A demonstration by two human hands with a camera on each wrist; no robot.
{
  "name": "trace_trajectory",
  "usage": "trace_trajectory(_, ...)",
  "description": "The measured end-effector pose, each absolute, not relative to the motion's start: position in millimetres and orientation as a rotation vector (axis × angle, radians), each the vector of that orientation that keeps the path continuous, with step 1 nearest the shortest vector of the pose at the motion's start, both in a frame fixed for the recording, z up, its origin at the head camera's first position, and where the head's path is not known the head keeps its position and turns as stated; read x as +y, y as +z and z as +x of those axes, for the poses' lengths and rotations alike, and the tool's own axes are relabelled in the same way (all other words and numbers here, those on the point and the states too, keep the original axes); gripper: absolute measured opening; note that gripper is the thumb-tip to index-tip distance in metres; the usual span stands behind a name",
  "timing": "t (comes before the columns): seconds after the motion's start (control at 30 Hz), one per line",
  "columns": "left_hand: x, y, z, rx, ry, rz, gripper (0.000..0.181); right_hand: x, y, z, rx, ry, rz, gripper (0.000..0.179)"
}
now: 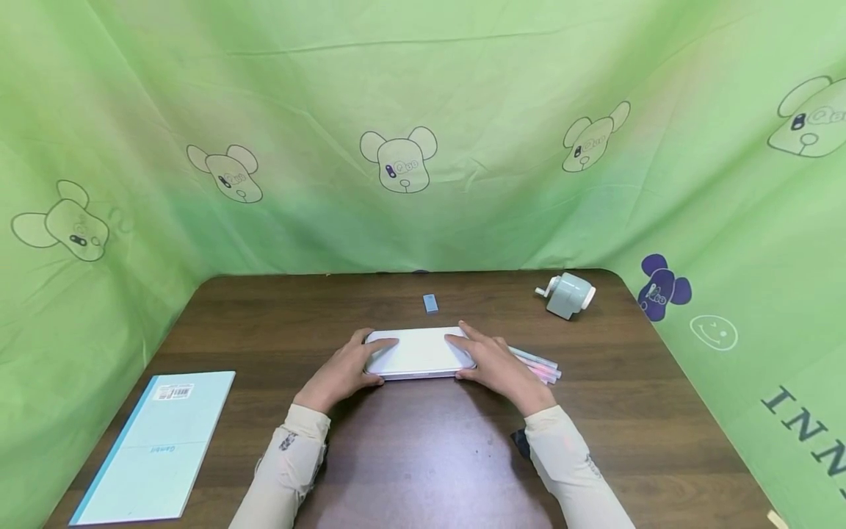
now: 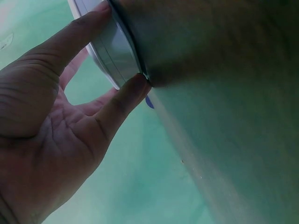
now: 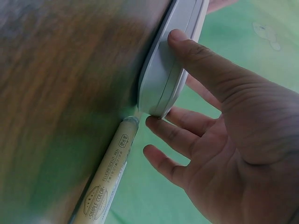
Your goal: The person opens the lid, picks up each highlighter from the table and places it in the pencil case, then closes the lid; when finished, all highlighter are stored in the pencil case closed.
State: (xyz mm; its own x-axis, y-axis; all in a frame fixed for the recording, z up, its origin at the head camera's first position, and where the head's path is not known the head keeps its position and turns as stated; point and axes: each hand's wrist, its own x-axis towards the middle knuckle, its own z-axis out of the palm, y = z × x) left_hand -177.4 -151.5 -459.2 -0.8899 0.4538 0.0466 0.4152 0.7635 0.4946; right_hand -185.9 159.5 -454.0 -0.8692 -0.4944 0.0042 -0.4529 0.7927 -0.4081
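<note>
A flat, rectangular white pencil case [image 1: 418,351] lies lid up on the table, with a pale lilac side toward me. My left hand [image 1: 341,369] grips its left end, with one finger over the top and the thumb at the near edge. On the opposite end my right hand [image 1: 500,369] holds it the same way. A seam runs round the case's side [image 2: 112,51] in the left wrist view. In the right wrist view, a highlighter [image 3: 110,172] with printed lettering lies close to the case's end, near my right fingers.
Several highlighters [image 1: 538,365] lie right of the case, partly behind my right hand. A small blue eraser [image 1: 430,303] is beyond the case. At the back right stands a grey-blue crank pencil sharpener [image 1: 570,296]. A light blue notebook [image 1: 158,448] lies at the left.
</note>
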Motion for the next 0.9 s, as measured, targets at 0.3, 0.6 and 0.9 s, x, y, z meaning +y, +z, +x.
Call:
trace_trajectory(0.3, -148.7, -453.9, -176.3, 2.858, 0.76, 0.635, 0.07, 158.9, -454.9, -187.2, 2.856, -0.649, -0.736, 0.07)
trace_trajectory(0.6, -148.8, -453.6, -176.0, 2.869, 0.74, 0.642, 0.07, 160.8, -456.2, -188.4, 2.888, -0.625, -0.799, 0.067)
trace_trajectory(0.9, -148.7, -452.9, -176.9, 2.88, 0.716, 0.675, 0.07, 164.2, -456.9, -189.7, 2.869, -0.598, -0.859, 0.067)
